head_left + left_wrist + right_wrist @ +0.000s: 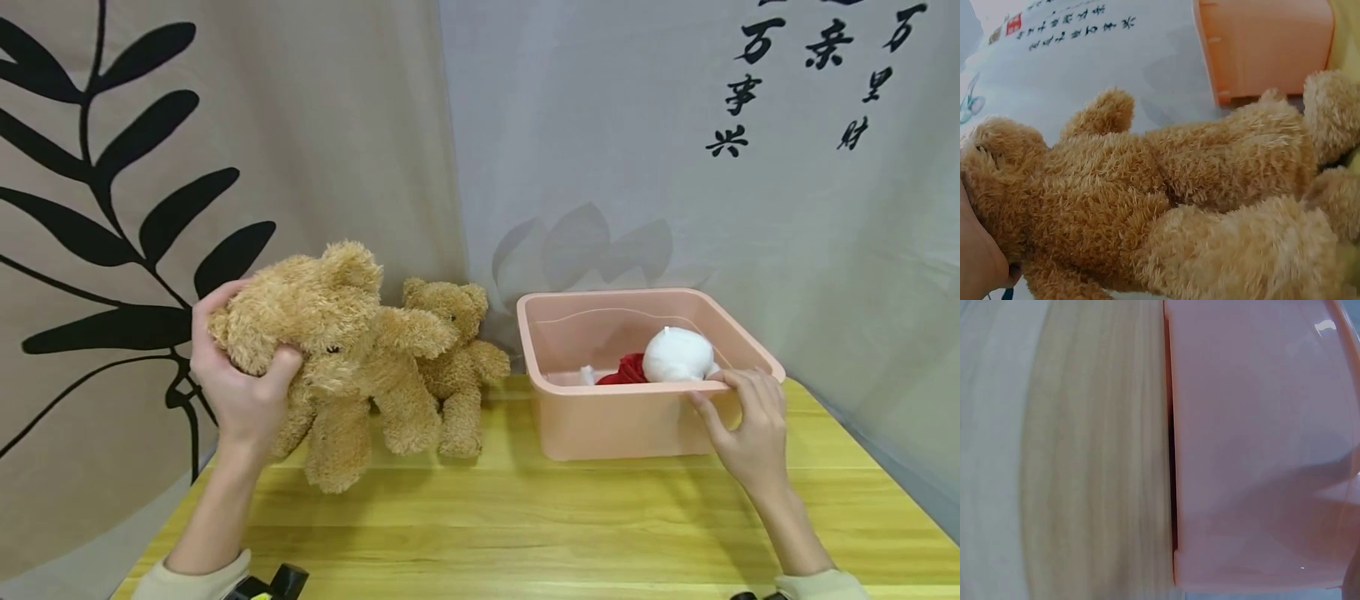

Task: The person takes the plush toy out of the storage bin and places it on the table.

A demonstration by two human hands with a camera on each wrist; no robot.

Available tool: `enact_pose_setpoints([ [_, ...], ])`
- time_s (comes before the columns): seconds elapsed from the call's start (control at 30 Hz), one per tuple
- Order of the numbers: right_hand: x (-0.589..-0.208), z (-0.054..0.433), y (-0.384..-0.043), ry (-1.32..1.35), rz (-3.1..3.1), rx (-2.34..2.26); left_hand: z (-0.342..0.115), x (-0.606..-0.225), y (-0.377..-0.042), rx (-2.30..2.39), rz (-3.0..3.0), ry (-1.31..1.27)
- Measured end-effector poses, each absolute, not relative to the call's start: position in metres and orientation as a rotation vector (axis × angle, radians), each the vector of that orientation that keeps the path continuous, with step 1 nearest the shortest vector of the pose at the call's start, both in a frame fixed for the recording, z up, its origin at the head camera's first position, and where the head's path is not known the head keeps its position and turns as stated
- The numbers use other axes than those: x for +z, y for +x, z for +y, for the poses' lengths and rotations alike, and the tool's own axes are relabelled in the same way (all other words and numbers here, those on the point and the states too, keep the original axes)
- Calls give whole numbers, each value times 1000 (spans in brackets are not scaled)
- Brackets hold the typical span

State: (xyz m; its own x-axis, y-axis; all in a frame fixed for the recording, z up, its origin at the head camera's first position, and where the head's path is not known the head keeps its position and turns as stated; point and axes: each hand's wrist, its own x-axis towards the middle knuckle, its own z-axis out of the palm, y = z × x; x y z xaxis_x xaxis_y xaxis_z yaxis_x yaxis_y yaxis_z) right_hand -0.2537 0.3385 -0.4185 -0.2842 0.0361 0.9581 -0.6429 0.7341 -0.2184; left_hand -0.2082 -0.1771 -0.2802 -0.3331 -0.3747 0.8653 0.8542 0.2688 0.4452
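Observation:
My left hand [243, 379] grips a tan plush teddy bear [345, 367] by its head, thumb pressed into the fur and fingers behind. The bear leans, its legs low over the table. In the left wrist view, part of the hand [982, 259] shows at the edge beside the bear's fur [1085, 194]. A second teddy bear [459, 367] sits just behind, partly covered by the first. At the right, my right hand [753, 425] pinches the front rim of a pink plastic bin [622, 425], fingers over the edge and thumb outside.
Inside the bin lie a round white thing [678, 354] and a red piece [626, 369], their lower parts hidden by the front wall. Everything stands on a yellow wooden table [540, 525]. Behind it hangs a pale curtain [570, 125] with black leaf prints and writing.

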Motion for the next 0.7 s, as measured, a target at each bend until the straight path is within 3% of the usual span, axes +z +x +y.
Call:
enact_pose_setpoints([
  [0.7, -420, 339, -254, 476, -1757, 716, -242, -302, -209, -1298, -1623, -368],
])
